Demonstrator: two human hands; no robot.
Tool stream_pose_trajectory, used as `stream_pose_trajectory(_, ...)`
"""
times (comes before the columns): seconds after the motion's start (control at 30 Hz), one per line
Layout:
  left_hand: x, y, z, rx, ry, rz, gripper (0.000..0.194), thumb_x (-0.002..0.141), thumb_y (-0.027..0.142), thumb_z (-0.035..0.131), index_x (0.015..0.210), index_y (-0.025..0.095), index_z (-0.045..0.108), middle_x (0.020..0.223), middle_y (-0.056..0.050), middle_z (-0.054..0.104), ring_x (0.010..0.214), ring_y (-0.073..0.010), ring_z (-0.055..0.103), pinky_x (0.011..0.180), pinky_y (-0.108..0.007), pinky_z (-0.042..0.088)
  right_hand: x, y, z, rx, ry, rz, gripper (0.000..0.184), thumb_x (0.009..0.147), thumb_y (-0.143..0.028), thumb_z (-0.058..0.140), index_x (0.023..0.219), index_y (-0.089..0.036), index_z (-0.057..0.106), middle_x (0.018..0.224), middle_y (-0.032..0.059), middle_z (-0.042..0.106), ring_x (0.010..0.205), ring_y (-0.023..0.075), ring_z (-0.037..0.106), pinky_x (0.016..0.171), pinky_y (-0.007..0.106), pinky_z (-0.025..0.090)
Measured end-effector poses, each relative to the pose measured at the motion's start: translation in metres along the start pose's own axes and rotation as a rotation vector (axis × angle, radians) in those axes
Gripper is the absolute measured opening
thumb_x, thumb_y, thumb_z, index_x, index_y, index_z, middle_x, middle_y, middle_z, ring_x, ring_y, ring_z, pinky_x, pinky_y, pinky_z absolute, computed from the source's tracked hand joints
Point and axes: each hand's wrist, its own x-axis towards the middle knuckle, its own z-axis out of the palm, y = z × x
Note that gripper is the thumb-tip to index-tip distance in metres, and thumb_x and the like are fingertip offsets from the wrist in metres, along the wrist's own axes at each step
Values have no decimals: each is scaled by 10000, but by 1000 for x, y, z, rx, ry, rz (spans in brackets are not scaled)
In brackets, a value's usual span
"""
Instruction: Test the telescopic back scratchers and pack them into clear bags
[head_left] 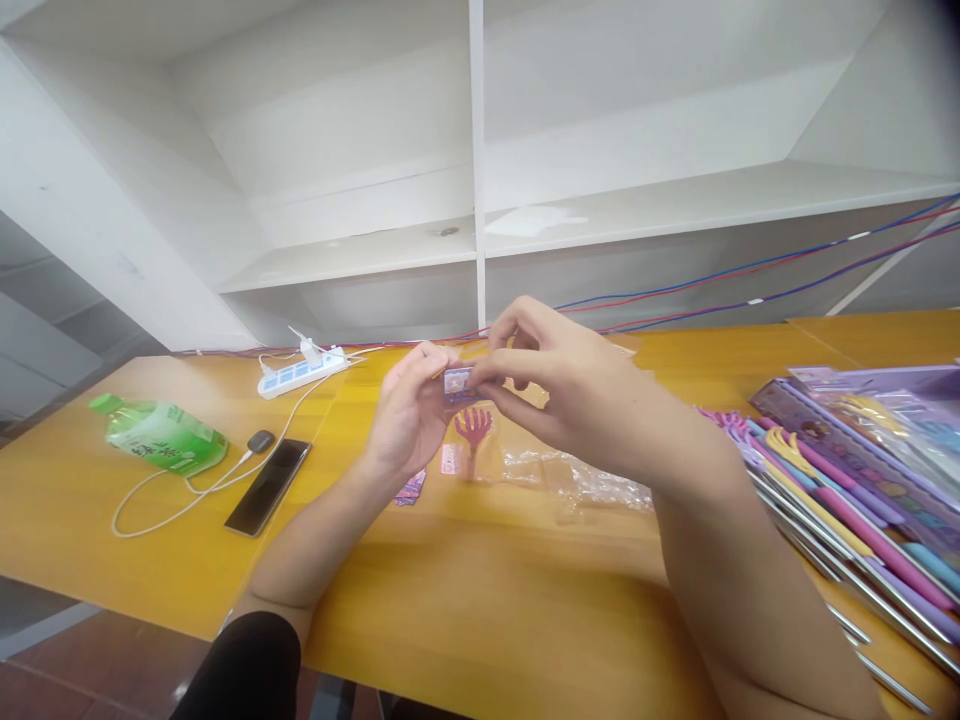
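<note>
The bottle (166, 436) is near the bench's (480, 590) back left corner, the power strip (304, 372) by its back edge, the phone (268, 487) between bottle and hands (411, 408).

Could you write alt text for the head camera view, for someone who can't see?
A person's left fingers and right fingers hold a small printed card over a yellowish table, near a pink claw-shaped piece. Colorful rods lie to the right; a green bottle, phone and white power strip are to the left.
</note>
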Motion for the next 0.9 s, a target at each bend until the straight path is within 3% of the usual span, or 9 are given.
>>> stream_pose_trajectory(0.13,0,0,-1,30,0,0,219,912,284,742,772,181,607,851,1,663,764,-119,653,655,-206,567,1,-3,3,29,26,11,221,1065,-220,581,1196,-234,758,1102,73,545,914,146,574,775,301,490)
stream_pose_trajectory(0.3,0,-2,-2,16,5,7,189,921,275,731,786,183,636,830,5,634,743,-115,623,676,-224,569,0,-5,5,-12,-4,25,176,1047,-216,604,1101,-229,771,1073,66,532,851,135,543,736,301,467)
stream_pose_trajectory(0.47,0,-2,-2,-21,-21,23,195,944,262,729,792,176,641,837,-2,630,760,-120,634,673,-216,548,-2,-4,6,-10,14,-23,212,1051,-222,601,1209,-252,738,1019,50,533,791,123,517,705,294,452)
stream_pose_trajectory(0.9,-1,-6,-1,8,-16,39,206,906,273,740,761,165,642,791,3,619,724,-105,586,680,-218,507,-7,-13,7,-108,-76,41,233,1109,-316,515,1080,-215,723,945,28,573,732,113,495,658,296,367)
